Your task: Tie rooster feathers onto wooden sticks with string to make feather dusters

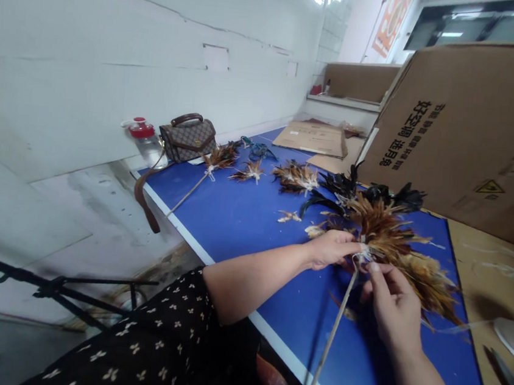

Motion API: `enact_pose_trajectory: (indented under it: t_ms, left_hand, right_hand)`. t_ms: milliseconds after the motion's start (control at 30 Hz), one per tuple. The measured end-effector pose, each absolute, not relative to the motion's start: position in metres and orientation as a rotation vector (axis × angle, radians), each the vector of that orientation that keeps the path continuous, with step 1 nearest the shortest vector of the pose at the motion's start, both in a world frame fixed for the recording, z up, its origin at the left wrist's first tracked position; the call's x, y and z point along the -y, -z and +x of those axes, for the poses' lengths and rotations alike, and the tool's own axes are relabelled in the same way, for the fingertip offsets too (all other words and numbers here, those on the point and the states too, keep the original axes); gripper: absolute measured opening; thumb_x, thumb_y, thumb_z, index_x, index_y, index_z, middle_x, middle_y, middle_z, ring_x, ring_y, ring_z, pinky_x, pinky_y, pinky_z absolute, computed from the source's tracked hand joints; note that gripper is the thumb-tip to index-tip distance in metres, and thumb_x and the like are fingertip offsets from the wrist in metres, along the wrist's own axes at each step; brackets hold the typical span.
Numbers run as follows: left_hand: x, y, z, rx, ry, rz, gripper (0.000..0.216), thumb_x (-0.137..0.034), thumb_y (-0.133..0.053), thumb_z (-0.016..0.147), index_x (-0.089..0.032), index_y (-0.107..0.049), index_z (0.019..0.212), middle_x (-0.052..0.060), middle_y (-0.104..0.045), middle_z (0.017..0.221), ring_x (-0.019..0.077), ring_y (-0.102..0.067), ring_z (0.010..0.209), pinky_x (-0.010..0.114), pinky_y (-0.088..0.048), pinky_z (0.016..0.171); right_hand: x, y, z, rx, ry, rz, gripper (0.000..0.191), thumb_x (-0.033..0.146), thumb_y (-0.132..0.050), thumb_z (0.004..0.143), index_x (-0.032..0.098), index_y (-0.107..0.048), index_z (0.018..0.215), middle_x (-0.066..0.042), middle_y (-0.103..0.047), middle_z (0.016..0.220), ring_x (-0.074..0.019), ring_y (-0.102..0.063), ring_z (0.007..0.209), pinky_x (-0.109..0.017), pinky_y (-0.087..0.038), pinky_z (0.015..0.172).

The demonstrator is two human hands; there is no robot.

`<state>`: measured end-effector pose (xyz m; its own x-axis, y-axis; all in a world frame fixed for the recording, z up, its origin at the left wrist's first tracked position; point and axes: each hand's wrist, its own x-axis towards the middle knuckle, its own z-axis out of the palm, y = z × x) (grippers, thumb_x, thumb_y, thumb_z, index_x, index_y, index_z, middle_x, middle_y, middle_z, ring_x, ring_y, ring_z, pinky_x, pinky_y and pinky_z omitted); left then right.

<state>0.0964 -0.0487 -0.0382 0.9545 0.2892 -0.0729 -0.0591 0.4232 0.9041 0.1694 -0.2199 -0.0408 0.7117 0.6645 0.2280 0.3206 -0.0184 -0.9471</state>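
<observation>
A feather duster (385, 223) with brown feathers on a thin stick (331, 335) is held over the blue table, its stick slanting down toward me. My left hand (332, 249) pinches it at the white binding (365, 251), where the feathers meet the stick. Just right of that binding, my right hand (395, 302) has its thumb and fingers closed together. What lies between those fingertips is too small to make out. Golden-brown feathers (429, 281) lie behind my right hand. Black feathers (343, 186) rest beyond the duster.
Across the blue table (236, 215) lie feather bundles (296, 177) and another stick with feathers (219, 158). A handbag (188, 138) and a red-capped bottle (146, 138) stand by the wall. Large cardboard (465, 135) rises at right. A black metal frame (54, 287) is at lower left.
</observation>
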Motion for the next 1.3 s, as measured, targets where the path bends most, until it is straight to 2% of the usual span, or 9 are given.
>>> enact_pose_trajectory:
  t_ms: [100,167,333,567,667,767,900,1033,1300]
  left_hand:
    - [0.048,0.038,0.097,-0.301,-0.298,1.088,0.034,-0.041,-0.086,0.088,-0.013,-0.067,0.091,0.001,-0.071,0.077,0.0093,-0.065,0.064,0.022,-0.051,0.065]
    - [0.048,0.038,0.097,-0.327,-0.327,1.067,0.031,-0.039,-0.083,0.091,-0.012,-0.066,0.090,0.002,-0.071,0.079,0.0087,-0.065,0.067,0.021,-0.049,0.067]
    - [0.047,0.037,0.098,-0.333,-0.309,1.057,0.037,-0.045,-0.083,0.090,-0.012,-0.065,0.092,0.002,-0.071,0.081,0.0106,-0.066,0.068,0.025,-0.051,0.071]
    - [0.047,0.039,0.094,-0.230,-0.266,1.146,0.055,-0.057,-0.095,0.074,-0.011,-0.068,0.089,0.003,-0.069,0.079,0.0086,-0.063,0.068,0.021,-0.040,0.062]
    - [0.047,0.040,0.095,-0.233,-0.266,1.123,0.050,-0.053,-0.092,0.080,-0.010,-0.068,0.088,0.003,-0.069,0.076,0.0095,-0.064,0.066,0.022,-0.046,0.064]
    - [0.046,0.039,0.097,-0.278,-0.280,1.038,0.036,-0.041,-0.081,0.094,-0.010,-0.065,0.086,0.005,-0.069,0.076,0.0119,-0.067,0.065,0.026,-0.054,0.068]
    - [0.043,0.035,0.099,-0.362,-0.281,0.983,0.026,-0.028,-0.066,0.104,-0.010,-0.062,0.085,0.006,-0.070,0.075,0.0125,-0.068,0.062,0.025,-0.056,0.063]
    - [0.041,0.037,0.100,-0.378,-0.300,0.966,0.026,-0.027,-0.066,0.104,-0.010,-0.063,0.085,0.005,-0.068,0.071,0.0112,-0.065,0.059,0.024,-0.057,0.063]
    - [0.039,0.044,0.104,-0.349,-0.369,0.908,0.022,-0.027,-0.077,0.097,-0.012,-0.062,0.093,0.004,-0.071,0.084,0.0115,-0.067,0.066,0.025,-0.058,0.065]
  right_hand:
    - [0.215,0.040,0.163,0.887,-0.363,-1.586,0.057,0.073,-0.085,0.082,0.022,-0.072,0.102,-0.004,-0.072,0.074,-0.0153,-0.059,0.052,-0.025,-0.048,0.045]
    - [0.213,0.041,0.160,0.955,-0.349,-1.578,0.055,0.072,-0.085,0.083,0.022,-0.073,0.101,-0.006,-0.074,0.081,-0.0160,-0.061,0.057,-0.026,-0.050,0.047]
    - [0.214,0.047,0.162,1.112,-0.187,-1.686,0.052,0.070,-0.071,0.095,0.021,-0.074,0.082,-0.001,-0.061,0.062,-0.0136,-0.050,0.051,-0.025,-0.042,0.047]
    - [0.215,0.046,0.162,1.194,-0.087,-1.686,0.049,0.066,-0.070,0.097,0.020,-0.074,0.078,-0.001,-0.060,0.062,-0.0143,-0.050,0.053,-0.025,-0.041,0.048]
    - [0.218,0.044,0.160,1.206,-0.114,-1.680,0.048,0.064,-0.072,0.096,0.021,-0.072,0.075,-0.001,-0.059,0.061,-0.0142,-0.049,0.054,-0.025,-0.041,0.049]
    - [0.222,0.042,0.158,1.198,-0.159,-1.662,0.048,0.063,-0.074,0.095,0.021,-0.070,0.073,0.000,-0.056,0.060,-0.0136,-0.047,0.052,-0.025,-0.040,0.048]
    - [0.229,0.039,0.157,1.179,-0.181,-1.634,0.046,0.060,-0.077,0.095,0.021,-0.068,0.072,0.000,-0.059,0.062,-0.0137,-0.050,0.054,-0.025,-0.043,0.050]
    - [0.236,0.036,0.158,1.075,-0.078,-1.599,0.042,0.057,-0.078,0.095,0.022,-0.069,0.073,-0.001,-0.063,0.063,-0.0152,-0.055,0.055,-0.028,-0.046,0.054]
    - [0.245,0.034,0.161,0.783,0.089,-1.596,0.037,0.057,-0.078,0.097,0.024,-0.071,0.082,-0.003,-0.066,0.069,-0.0180,-0.057,0.057,-0.032,-0.044,0.055]
